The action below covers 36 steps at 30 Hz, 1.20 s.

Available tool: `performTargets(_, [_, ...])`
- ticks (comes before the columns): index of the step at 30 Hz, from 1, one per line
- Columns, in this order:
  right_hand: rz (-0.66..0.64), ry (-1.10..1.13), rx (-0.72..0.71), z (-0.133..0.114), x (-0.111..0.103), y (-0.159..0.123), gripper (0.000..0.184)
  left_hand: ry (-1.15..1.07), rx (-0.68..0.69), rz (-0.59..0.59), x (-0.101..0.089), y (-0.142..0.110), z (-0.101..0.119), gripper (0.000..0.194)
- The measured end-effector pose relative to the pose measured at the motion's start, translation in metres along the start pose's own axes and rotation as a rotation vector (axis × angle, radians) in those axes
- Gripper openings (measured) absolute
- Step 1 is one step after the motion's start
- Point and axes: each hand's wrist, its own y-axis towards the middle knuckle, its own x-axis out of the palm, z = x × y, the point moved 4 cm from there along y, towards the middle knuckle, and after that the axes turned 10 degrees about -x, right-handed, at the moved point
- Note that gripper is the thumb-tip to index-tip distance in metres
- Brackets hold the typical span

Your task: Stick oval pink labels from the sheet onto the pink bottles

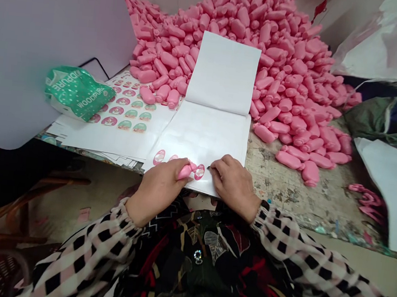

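My left hand (157, 189) is closed round a small pink bottle (186, 170), held just above the near edge of a white sticker sheet (203, 137). My right hand (233, 183) rests on the same sheet with its fingers curled, fingertips pinching at the sheet next to a round pink sticker (199, 172). Two more round stickers (159, 156) sit at the sheet's near left corner. The sheet's upper leaf (224, 71) is folded back and leans against a big heap of pink bottles (266, 47).
A second sheet with several pink and green round stickers (126, 112) lies to the left, under a green plastic packet (77, 91). A white board (36, 32) stands at the left. Loose pink bottles (299, 161) spill over the worn tabletop (286, 191). Plastic bags and cloth lie at the right.
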Motion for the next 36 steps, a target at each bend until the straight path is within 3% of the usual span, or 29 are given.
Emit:
performTargets(4, [-0.044,-0.047,-0.009,-0.001,0.001,0.004,0.024,0.168,-0.027,-0.012,0.003,0.004,-0.003,0.013])
performTargets(10, [-0.089,0.011,0.011,0.003,0.002,0.006,0.023,0.233,-0.054,-0.017,0.009,0.007,-0.004,0.017])
performTargets(18, [-0.107,0.034,-0.025,0.005,0.0,0.007,0.024,0.216,-0.059,-0.002,0.012,0.005,-0.003,0.028])
performTargets(31, [-0.143,0.067,-0.074,0.004,-0.003,0.01,0.025,0.213,-0.022,0.014,0.012,0.004,-0.003,0.026])
performTargets(36, [-0.098,0.171,-0.007,0.003,0.004,0.004,0.021,0.213,-0.005,0.028,0.013,0.003,-0.003,0.023])
